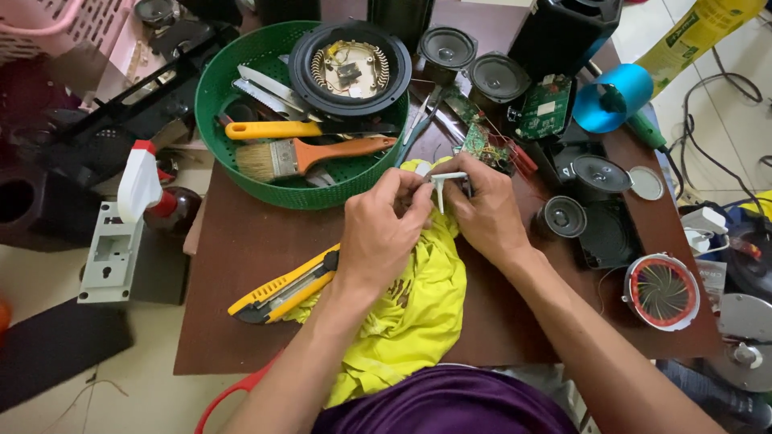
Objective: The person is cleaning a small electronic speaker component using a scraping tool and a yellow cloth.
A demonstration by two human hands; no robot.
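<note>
White part (443, 183) between both hands

Small white part (445, 182): smooth matt plastic, pinched by fingers (418, 195). Yellow cloth (414, 297): soft, crumpled, stained fabric. Surface (241, 241): matt brown, smooth laminate look. Green basket (213, 120): perforated glossy plastic. Paintbrush (310, 154): varnished wood handle, metal ferrule, coarse bristles. Utility knife (283, 288): yellow-black plastic body. Circuit board (545, 108): green, semi-gloss.
</note>
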